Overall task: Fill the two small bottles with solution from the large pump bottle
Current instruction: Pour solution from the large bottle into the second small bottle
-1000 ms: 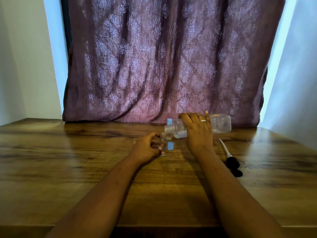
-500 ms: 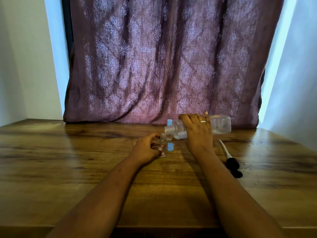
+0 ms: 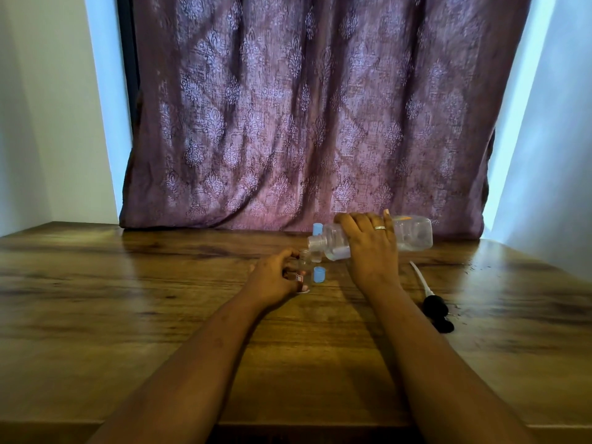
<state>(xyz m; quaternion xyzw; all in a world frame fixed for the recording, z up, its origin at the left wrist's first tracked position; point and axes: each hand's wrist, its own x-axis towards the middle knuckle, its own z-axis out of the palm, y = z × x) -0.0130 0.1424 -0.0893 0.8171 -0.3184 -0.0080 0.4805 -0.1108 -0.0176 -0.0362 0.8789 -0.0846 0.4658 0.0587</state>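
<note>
Large pump bottle (pump off) tilts in the right hand's grip; left hand apparently pinches a small bottle on the counter.

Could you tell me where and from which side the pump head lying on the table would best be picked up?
Probably by the black head, pinched from above across its sides: the pump lies flat on the table, right of the right hand, its thin white tube pointing away and likely too slender to grip firmly.
</note>
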